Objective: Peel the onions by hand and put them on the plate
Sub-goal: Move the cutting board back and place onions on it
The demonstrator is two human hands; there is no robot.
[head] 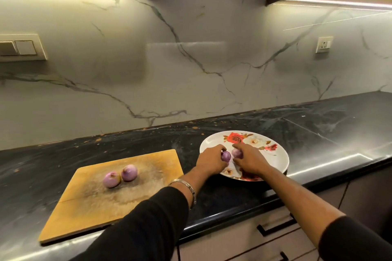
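A white plate [273, 155] with red and white flowers sits on the black counter. Over its left half my left hand [211, 160] grips a dark purple onion [226, 156]. Beside it my right hand [250, 159] holds a second purple onion [237, 152]. The two onions are close together, low over the plate; whether they touch it I cannot tell. Two more pale purple onions [111, 179] [129, 172] lie side by side on a wooden cutting board [89, 207] to the left.
The black stone counter [318, 125] runs along a marble wall. The board overhangs the counter's front edge slightly. Drawers with dark handles [275, 225] are below the counter. A socket [324, 44] and a switch panel [21, 47] are on the wall.
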